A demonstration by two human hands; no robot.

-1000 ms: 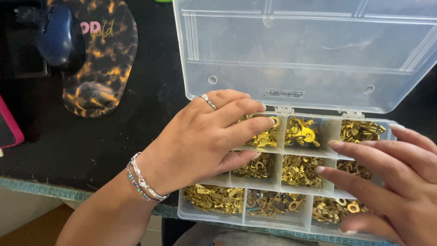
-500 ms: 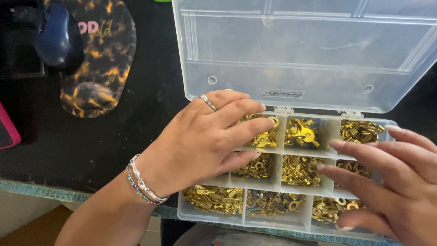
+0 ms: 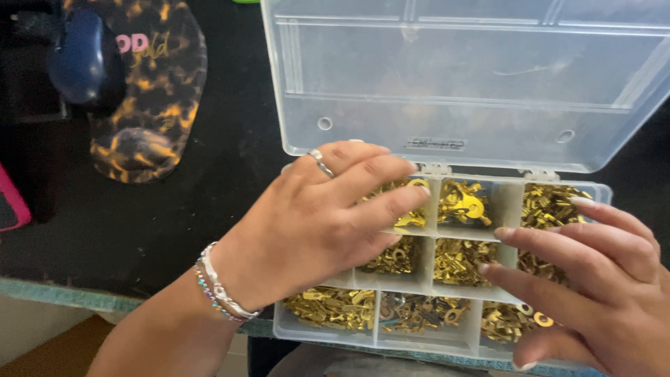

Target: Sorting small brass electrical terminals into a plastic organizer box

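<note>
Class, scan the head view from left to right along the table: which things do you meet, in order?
Pink thing at the edge → dark blue mouse → tortoiseshell mouse pad → left hand → clear box of gold parts → right hand.

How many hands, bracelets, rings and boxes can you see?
Hands: 2, the left hand and the right hand
Bracelets: 2, both on the left wrist
Rings: 1, on the left hand
Clear plastic boxes: 1, lid open
Total: 6

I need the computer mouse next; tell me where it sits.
In the head view, the dark blue computer mouse sits at the upper left on the leopard-print mouse pad, left of the open clear organiser box.
</note>
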